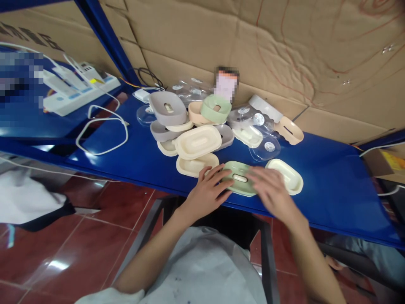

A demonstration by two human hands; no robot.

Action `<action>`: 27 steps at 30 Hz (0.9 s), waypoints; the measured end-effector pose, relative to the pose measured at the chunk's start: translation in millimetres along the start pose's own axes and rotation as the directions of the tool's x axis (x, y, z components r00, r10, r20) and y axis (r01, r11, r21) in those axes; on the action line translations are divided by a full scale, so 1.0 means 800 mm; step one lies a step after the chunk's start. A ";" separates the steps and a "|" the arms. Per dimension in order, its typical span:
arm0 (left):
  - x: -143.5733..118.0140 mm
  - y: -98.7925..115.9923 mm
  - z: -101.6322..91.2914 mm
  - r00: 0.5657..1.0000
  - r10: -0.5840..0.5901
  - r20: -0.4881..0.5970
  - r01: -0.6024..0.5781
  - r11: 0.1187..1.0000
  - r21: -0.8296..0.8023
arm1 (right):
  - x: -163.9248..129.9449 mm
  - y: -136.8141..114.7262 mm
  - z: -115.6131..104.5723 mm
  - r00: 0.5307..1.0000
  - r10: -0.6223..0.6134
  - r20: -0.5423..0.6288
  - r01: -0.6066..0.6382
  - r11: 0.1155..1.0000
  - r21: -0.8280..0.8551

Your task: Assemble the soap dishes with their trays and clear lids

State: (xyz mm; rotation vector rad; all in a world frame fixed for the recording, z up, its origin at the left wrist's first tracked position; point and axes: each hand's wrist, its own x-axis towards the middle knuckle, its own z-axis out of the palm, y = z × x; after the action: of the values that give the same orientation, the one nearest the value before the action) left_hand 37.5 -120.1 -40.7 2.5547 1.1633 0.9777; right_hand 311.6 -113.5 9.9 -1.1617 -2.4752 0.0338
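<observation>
A green oval soap dish (pixel 241 189) with a slot in its middle sits at the front edge of the blue table; something cream shows through the slot. My left hand (pixel 210 185) rests at its left end, fingers spread and touching the rim. Over the right end is my right hand (pixel 272 190), smeared by motion, so its grip is unclear. Just behind that hand lies a cream oval tray (pixel 292 179). Another cream tray (pixel 190 165) lies behind my left fingers, partly under a tilted cream tray (pixel 198 142).
Behind are a stacked grey dish (pixel 169 110), a second green dish (pixel 216 109), a peach dish (pixel 289 131) and clear plastic lids (pixel 265 148). A phone (pixel 226 83) leans at the cardboard. On the left are a white cable (pixel 101 119) and a power strip (pixel 82 95).
</observation>
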 end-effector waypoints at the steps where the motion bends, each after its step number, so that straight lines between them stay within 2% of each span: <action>1: 0.000 0.001 -0.001 1.000 0.001 0.001 -0.001 1.000 0.001 | 0.006 0.027 -0.010 0.998 0.045 -0.035 -0.044 0.999 0.005; 2: 0.001 0.002 -0.002 1.000 0.002 0.000 -0.002 1.000 0.001 | 0.014 0.056 -0.018 0.995 0.095 -0.030 -0.095 0.995 -0.006; 5: 0.002 0.006 -0.005 1.000 -0.011 -0.010 0.011 1.000 -0.011 | 0.034 0.137 -0.025 0.978 0.181 0.100 -0.183 0.983 0.011; 8: 0.004 0.008 -0.006 0.999 -0.041 -0.025 0.040 0.999 -0.031 | 0.047 0.175 -0.014 0.956 0.226 0.185 -0.243 0.967 0.073; 10: 0.005 0.009 -0.004 0.998 -0.057 -0.033 0.055 0.998 -0.032 | 0.050 0.175 -0.006 0.960 0.226 0.167 -0.246 0.963 0.112; 14: 0.007 0.009 0.003 0.993 -0.082 -0.083 0.084 0.996 0.020 | 0.046 0.152 0.002 0.983 0.182 -0.006 -0.181 0.979 0.090; 16: 0.008 0.010 0.006 0.989 -0.087 -0.117 0.093 0.995 0.047 | 0.043 0.145 0.004 0.985 0.162 -0.052 -0.159 0.985 0.059; 21: 0.007 0.012 0.009 0.986 -0.081 -0.147 0.094 0.992 0.087 | 0.037 0.138 0.018 0.980 0.193 0.043 -0.196 0.977 0.080; 24: 0.005 0.012 0.008 0.986 -0.087 -0.146 0.099 0.992 0.079 | 0.040 0.132 0.023 0.973 0.232 0.000 -0.231 0.969 0.084; 27: 0.004 0.011 0.009 0.985 -0.088 -0.147 0.097 0.993 0.060 | 0.044 0.129 0.018 0.974 0.214 -0.069 -0.213 0.977 0.018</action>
State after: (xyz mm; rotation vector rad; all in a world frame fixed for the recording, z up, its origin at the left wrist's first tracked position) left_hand 49.3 -123.0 -41.0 2.4897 1.3620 1.1355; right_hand 362.0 -17.8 -10.5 -1.3956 -2.2768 0.0657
